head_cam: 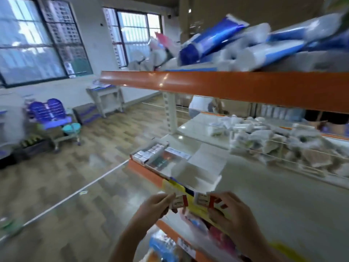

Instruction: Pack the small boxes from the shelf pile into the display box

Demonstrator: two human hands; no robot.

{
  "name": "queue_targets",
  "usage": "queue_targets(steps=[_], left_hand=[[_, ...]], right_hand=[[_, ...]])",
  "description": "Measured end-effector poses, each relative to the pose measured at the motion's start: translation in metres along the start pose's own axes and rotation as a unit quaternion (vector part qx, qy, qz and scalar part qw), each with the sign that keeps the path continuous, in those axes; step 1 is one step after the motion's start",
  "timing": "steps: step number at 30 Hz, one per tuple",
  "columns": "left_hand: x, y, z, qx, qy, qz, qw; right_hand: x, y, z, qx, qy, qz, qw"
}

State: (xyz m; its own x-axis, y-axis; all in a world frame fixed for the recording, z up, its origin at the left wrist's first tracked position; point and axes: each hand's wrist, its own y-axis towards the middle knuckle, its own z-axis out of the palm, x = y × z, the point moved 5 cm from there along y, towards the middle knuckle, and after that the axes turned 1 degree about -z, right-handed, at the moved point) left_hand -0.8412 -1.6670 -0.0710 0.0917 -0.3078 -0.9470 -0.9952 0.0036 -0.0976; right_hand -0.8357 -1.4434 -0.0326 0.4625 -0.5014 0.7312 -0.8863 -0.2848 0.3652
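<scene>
Fingers of the left hand pinch a small white-and-red box; the right hand grips a second small box the same way, both raised at the shelf edge. Print on the boxes is too blurred to read. Just beyond, at 12 o'clock, the white display box stands open on the shelf. At 11 o'clock, another carton holds rows of small packs. At 2 o'clock lies the shelf pile.
</scene>
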Motion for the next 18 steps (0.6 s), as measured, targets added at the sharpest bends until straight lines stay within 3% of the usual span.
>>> queue_targets(steps=[7, 15, 18], left_hand=[[0.015, 0.061, -0.088, 0.005, 0.012, 0.005, 1.000], [0.017, 0.164, -0.172, -0.025, 0.043, 0.009, 0.999], [0.030, 0.194, -0.190, -0.005, 0.050, -0.003, 0.999]], right_hand=[[0.019, 0.096, 0.059, 0.009, 0.021, -0.029, 0.999], [0.024, 0.194, 0.103, 0.004, -0.020, -0.035, 0.999], [0.019, 0.220, 0.120, 0.015, -0.033, -0.017, 0.999]])
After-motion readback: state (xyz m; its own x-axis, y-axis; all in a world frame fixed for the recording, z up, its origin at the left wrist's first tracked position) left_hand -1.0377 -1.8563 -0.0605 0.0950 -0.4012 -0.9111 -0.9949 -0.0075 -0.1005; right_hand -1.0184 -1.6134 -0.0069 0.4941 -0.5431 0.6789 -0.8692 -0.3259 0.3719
